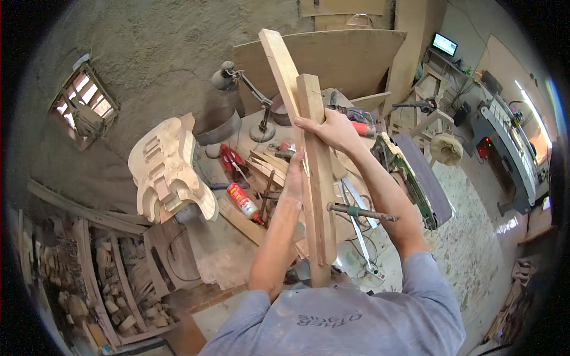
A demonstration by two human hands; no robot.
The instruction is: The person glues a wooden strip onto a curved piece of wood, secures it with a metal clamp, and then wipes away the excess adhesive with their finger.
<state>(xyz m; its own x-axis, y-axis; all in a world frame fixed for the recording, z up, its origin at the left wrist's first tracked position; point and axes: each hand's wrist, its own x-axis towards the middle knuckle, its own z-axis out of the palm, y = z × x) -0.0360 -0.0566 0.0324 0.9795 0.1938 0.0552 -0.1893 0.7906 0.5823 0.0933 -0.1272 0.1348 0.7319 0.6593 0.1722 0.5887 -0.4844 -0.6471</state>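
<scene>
Soft, fairly even light is filling the room around me. At far left, a small window (102,107) is glowing white; at far right, a tube light (534,115) is blazing, while glare is whitening a patch of floor (507,226). Shelves (113,285) at lower left are sinking into shadow. The left hand (294,178) and right hand (333,132) are showing clearly. Straight edges are bowing toward the blackened round rim, where details are softening.

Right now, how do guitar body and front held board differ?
The guitar body is broad and curved; the front board is narrow and straight. The guitar body has cut recesses; the front board shows none. The right hand grips the front board; no hand touches the guitar body. Both look wooden.
</scene>
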